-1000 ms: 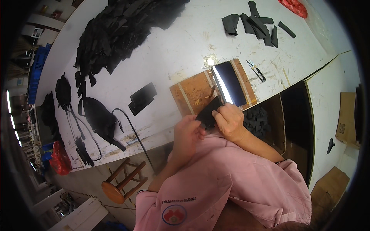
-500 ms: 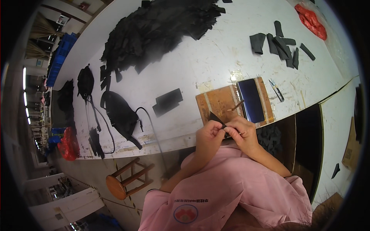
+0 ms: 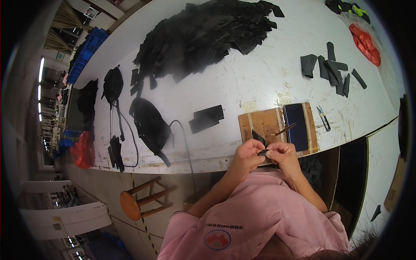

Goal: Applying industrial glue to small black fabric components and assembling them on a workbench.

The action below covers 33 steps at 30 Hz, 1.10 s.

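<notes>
I see the left hand (image 3: 246,158) and right hand (image 3: 282,157) pinching a small black fabric piece (image 3: 258,138) at the wooden board's (image 3: 260,119) near edge, their fingertips hiding part of it from me. Below the table (image 3: 208,151), near right, shadow blurs some dark pieces (image 3: 310,169); I can't make out what the far-right red bag (image 3: 365,44) holds.
</notes>
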Tool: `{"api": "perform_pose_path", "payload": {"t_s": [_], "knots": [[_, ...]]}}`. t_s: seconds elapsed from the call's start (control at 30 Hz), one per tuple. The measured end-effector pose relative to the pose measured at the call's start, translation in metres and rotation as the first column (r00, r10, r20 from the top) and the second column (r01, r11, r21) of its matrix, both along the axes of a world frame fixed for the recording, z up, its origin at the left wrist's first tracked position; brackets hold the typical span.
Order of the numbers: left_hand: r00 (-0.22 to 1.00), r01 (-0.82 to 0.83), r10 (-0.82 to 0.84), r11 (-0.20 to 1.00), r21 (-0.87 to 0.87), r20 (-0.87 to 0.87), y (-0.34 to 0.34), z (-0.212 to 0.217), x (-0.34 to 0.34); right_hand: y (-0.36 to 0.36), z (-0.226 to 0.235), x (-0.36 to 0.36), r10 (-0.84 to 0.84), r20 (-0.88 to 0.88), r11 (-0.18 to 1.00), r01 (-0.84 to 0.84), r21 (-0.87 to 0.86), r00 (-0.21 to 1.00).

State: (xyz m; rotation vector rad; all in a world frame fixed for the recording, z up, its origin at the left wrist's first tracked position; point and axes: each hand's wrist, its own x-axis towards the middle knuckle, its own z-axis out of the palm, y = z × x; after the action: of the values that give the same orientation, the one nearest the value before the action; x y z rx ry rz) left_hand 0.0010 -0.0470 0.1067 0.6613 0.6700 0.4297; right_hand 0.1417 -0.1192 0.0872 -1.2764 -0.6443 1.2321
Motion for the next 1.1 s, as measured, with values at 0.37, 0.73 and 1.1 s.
{"api": "perform_pose_path", "payload": {"t_s": [0.37, 0.73, 1.1], "knots": [[0.965, -0.068, 0.137, 0.955, 0.29, -0.224, 0.001, 0.016, 0.011, 0.003, 0.0, 0.003, 0.033, -0.547, 0.996, -0.071, -0.05, 0.837], [0.953, 0.163, -0.002, 0.846, 0.508, -0.302, -0.014, 0.051, 0.019, -0.003, 0.033, 0.017, 0.046, -0.31, 0.967, 0.036, 0.252, 0.95], [0.968, -0.198, 0.156, 0.957, 0.211, 0.197, 0.0, 0.077, 0.048, 0.007, 0.095, 0.034, -0.081, 0.418, 0.946, -0.062, 0.319, 0.905]]}}
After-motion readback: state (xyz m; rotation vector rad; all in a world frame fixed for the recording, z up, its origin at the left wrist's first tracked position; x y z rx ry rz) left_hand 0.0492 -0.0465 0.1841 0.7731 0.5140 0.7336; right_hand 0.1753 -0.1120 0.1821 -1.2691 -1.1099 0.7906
